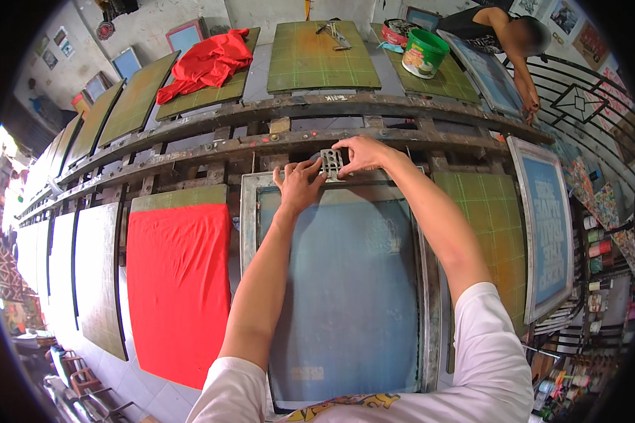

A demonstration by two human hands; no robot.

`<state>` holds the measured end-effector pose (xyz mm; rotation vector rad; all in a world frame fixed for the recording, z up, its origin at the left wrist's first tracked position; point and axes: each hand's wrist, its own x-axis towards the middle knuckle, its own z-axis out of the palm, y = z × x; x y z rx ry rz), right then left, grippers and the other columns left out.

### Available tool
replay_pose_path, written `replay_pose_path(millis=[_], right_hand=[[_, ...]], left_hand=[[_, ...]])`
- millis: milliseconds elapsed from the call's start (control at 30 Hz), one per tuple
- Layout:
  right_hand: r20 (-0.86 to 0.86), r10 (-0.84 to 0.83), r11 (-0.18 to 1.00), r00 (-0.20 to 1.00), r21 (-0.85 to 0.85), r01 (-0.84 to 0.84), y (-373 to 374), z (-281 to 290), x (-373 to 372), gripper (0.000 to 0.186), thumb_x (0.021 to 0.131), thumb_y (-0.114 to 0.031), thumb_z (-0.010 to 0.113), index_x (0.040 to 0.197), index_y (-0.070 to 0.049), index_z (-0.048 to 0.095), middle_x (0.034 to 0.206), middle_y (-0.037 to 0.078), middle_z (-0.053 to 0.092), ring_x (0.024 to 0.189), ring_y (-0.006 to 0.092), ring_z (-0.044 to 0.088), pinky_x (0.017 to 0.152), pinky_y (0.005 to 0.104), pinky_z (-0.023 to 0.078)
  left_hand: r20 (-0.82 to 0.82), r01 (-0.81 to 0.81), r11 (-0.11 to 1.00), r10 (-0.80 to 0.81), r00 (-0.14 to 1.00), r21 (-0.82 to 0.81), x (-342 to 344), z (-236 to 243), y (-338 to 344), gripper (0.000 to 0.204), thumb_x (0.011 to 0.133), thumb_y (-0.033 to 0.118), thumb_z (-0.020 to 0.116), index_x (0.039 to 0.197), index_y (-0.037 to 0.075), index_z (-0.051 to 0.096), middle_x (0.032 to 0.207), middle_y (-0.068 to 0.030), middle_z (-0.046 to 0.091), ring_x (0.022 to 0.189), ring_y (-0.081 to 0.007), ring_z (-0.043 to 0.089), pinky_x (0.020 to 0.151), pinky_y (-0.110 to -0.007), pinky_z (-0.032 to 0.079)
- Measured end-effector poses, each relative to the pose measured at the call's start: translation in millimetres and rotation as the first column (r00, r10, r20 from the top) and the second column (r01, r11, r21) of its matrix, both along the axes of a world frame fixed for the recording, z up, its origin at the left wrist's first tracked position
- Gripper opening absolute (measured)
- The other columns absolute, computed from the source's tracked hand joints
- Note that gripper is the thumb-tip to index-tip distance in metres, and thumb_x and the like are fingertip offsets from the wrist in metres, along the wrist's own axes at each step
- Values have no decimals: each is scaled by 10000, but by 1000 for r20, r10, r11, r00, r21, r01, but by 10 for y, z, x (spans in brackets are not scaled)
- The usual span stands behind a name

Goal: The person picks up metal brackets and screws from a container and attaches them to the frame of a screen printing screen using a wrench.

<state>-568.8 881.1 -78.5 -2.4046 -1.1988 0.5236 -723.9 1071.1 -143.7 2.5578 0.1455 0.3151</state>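
Observation:
A blue screen-printing frame [339, 296] with a metal border lies in front of me, a faint pale pattern on its mesh. At the middle of its far edge is a small metal bracket with holes [330, 161]. My right hand [360, 154] grips the bracket from the right, thumb and index finger on it. My left hand [300, 185] holds the bracket's left side with curled fingers, the little finger raised apart. Behind the bracket runs a dark metal rail [402, 134].
Red cloth covers a board [176, 282] at left. A green board [473, 211] and another screen [543, 233] stand right. Across the rails are boards, crumpled red cloth [201, 67], tools [335, 35], a green bucket [423, 53] and a co-worker [490, 21] bending over a screen.

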Motion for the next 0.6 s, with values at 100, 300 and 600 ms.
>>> replay_pose_path(millis=[100,300,600], right_hand=[[-22,-33,999,999,39,34,-14,-31,-58,881,632,-451,921,1363,-60,623,793,106,707,725,243,687,674,378,534],[34,-101,989,994,114,97,-24,-74,-220,898,635,-505,898,1370,-71,619,742,90,667,694,246,661,661,376,521],[140,-52,988,989,-134,70,-38,207,-191,885,661,-652,833,1383,-191,608,1106,212,740,1070,409,692,938,499,544]], left_hand=[[22,-5,1000,4,1000,9,9,-13,-9,454,970,438,634,1389,263,659,1372,10,641,1352,-248,467,1198,-616,59],[43,-7,1000,8,999,-14,-7,-49,20,452,978,422,629,1396,251,652,1370,14,643,1345,-248,472,1200,-609,65],[-9,-17,1000,17,1000,7,-14,65,-40,458,981,449,623,1403,272,651,1361,14,644,1343,-236,470,1195,-593,61]])
